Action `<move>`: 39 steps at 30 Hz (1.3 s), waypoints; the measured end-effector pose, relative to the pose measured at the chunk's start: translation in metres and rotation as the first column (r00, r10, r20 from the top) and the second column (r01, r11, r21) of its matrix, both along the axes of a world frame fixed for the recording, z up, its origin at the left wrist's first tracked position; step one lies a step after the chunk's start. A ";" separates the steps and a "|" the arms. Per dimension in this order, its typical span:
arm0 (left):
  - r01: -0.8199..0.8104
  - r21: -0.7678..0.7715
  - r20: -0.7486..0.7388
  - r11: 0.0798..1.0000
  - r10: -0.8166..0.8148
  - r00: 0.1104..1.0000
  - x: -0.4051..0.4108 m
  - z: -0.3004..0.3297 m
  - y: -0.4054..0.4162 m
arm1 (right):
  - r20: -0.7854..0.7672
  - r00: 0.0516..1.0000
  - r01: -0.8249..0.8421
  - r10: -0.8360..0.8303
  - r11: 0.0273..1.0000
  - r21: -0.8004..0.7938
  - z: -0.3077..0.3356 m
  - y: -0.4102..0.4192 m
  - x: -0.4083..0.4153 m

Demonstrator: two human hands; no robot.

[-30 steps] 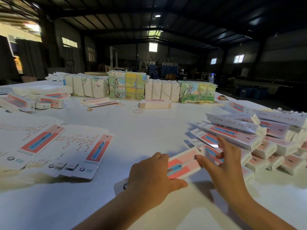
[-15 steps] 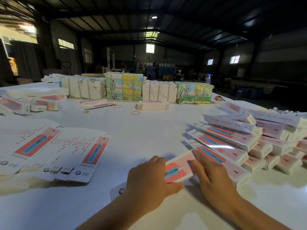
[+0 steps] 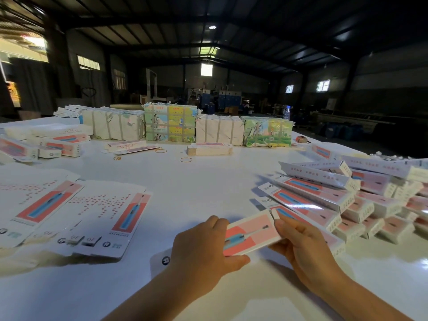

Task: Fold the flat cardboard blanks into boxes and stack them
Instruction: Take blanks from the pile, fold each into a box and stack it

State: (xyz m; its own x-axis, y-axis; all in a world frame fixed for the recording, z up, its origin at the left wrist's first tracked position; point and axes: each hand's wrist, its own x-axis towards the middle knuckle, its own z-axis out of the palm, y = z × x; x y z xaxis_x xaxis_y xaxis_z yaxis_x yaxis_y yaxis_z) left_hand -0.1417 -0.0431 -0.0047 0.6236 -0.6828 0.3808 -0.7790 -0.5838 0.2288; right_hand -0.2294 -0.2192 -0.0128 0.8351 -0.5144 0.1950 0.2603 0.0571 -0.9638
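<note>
Left hand (image 3: 203, 249): fingers curled over the near-left part of a half-folded white-and-pink cardboard box printed with a blue toothbrush (image 3: 251, 230), thumb under its near edge; grip is firm on the box.
Right hand (image 3: 303, 246): fingers bent round the right end of the same box, fingertips (image 3: 281, 224) at a small white end flap (image 3: 275, 214) that stands up from the box end. Whether the flap is pinched or only pressed cannot be told.

Box position: near the front edge of the white table (image 3: 196, 181), slightly right of centre, lifted a little off the surface between both hands. A white tab with a round black logo (image 3: 162, 260) shows beneath the left hand, lying on the table.

Just beside the right hand, toward the right edge: a loose pile of finished long white-and-pink boxes (image 3: 347, 198), overlapping, several tiers deep, some tilted.

Toward the left edge: flat unfolded white blanks with red dot print and the pink-blue panel (image 3: 104, 216), fanned and overlapping.

Far-left corner: more folded boxes of the same print (image 3: 53, 144).

Along the back edge: a row of wrapped paper bundles, two white (image 3: 113, 123) and two with green-yellow pictures (image 3: 170, 122). In front of them, a small banded stack of flat blanks (image 3: 209, 149) and a few tan rubber bands (image 3: 186, 160) lying loose on the table.
</note>
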 end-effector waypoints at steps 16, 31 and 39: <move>0.005 0.011 0.178 1.000 -0.007 0.984 0.001 -0.005 -0.001 | -0.038 0.976 0.160 -0.217 0.816 -0.555 0.004 0.012 -0.013; -0.035 0.060 0.201 0.998 0.022 0.979 -0.008 0.002 -0.001 | 0.052 0.959 0.205 -0.280 0.550 -0.810 -0.001 0.018 -0.015; -0.024 0.052 0.196 0.998 0.014 0.981 -0.023 0.023 -0.001 | 0.040 0.962 0.196 -0.270 0.581 -0.790 -0.005 0.010 -0.014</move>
